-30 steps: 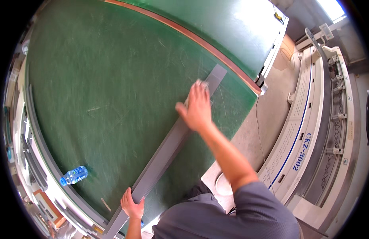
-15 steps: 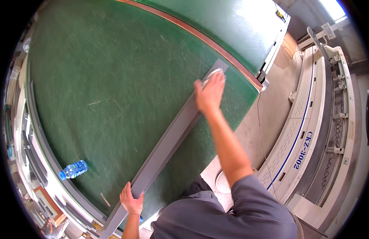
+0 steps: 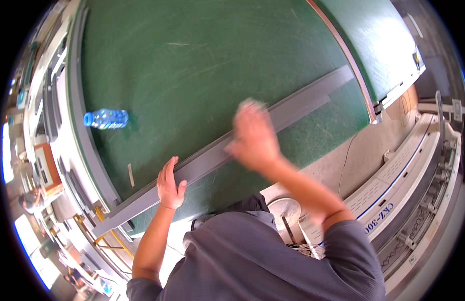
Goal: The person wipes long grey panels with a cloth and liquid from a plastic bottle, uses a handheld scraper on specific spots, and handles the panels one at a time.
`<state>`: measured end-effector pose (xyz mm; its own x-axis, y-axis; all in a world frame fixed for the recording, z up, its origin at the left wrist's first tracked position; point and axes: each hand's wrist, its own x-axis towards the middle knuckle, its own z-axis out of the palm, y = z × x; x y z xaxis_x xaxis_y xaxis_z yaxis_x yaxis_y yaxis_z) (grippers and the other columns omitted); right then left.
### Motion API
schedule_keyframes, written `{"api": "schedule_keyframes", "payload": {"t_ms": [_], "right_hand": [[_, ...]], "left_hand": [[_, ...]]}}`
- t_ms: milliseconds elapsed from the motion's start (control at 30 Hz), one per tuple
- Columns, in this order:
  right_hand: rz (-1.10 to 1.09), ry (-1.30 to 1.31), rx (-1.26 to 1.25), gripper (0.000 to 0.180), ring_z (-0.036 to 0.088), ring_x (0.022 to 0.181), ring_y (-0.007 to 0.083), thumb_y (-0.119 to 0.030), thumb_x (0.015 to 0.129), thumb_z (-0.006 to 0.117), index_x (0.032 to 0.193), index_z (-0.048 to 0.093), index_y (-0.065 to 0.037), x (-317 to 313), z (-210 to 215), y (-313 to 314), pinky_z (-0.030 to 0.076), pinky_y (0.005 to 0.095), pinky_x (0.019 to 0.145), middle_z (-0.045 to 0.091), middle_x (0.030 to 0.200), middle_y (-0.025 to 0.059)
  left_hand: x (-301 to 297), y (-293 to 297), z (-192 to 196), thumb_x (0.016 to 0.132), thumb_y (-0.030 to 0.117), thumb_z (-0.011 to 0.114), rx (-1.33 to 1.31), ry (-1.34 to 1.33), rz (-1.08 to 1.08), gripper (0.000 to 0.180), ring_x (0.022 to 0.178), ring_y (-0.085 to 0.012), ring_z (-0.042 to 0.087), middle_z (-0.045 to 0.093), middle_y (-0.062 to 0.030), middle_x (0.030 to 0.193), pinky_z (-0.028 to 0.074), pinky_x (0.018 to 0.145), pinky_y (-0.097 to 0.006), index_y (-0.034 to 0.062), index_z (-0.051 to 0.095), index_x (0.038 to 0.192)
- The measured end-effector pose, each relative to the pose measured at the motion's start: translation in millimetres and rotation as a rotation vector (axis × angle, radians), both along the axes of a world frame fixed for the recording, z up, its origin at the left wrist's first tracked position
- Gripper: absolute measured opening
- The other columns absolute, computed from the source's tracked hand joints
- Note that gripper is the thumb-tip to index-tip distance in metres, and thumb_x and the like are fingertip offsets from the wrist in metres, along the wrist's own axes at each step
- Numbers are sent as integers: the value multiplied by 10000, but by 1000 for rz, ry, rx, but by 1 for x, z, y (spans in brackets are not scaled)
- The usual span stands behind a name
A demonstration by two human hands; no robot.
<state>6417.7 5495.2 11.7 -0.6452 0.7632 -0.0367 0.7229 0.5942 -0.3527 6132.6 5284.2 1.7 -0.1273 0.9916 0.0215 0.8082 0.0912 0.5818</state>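
Here's the long, grey, metal-looking profile (image 3: 205, 161), laid across the scratched green tabletop (image 3: 192, 90) from lower left to upper right; how much work is done or left doesn't show. Left hand (image 3: 170, 186) rests on it, fingers extended, thumb apart; right hand (image 3: 255, 135) blurs mid-length, grip unclear. Its face is smooth, creased lengthwise.

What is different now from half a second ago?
The right hand, blurred, has moved back along the grey strip from near its far end toward the left hand; the view has swung round too. The left hand stays at the strip, and the blue-capped bottle remains on the green table.
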Motion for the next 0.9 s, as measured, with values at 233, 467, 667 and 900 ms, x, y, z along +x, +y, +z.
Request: {"api": "schedule_keyframes", "payload": {"t_ms": [233,467,667,900], "right_hand": [[467,19,-34,1019,304,1603,412,-598,913,725,1632,362,27,-92,12,-76,216,548,1329,349,1706,253],[378,-151,131,1134,185,1637,458,-485,878,812,1658,226,92,-51,-5,-46,166,538,1349,239,1735,300],[565,-165,32,1034,293,1596,424,-552,879,776,1578,367,92,-325,20,-279,202,521,1337,354,1674,288],[363,-194,96,1217,259,1609,455,-436,762,914,1641,252,84,-273,9,-244,219,527,1335,262,1723,294]], "left_hand": [[-89,-81,32,1106,305,502,293,-183,274,595,1501,-358,437,441,-214,1634,318,1265,-507,-15,405,1599],[-331,-431,6,1146,348,509,70,213,1221,525,1420,-316,535,564,-188,1535,397,1220,-454,31,487,1563],[-323,-417,19,1165,526,355,55,-845,949,641,1210,-280,678,677,-217,1406,488,1108,-422,39,494,1557],[-309,-407,18,1147,528,437,50,-1153,853,674,1191,-279,681,644,-211,1394,508,1076,-412,-34,545,1502]]}}
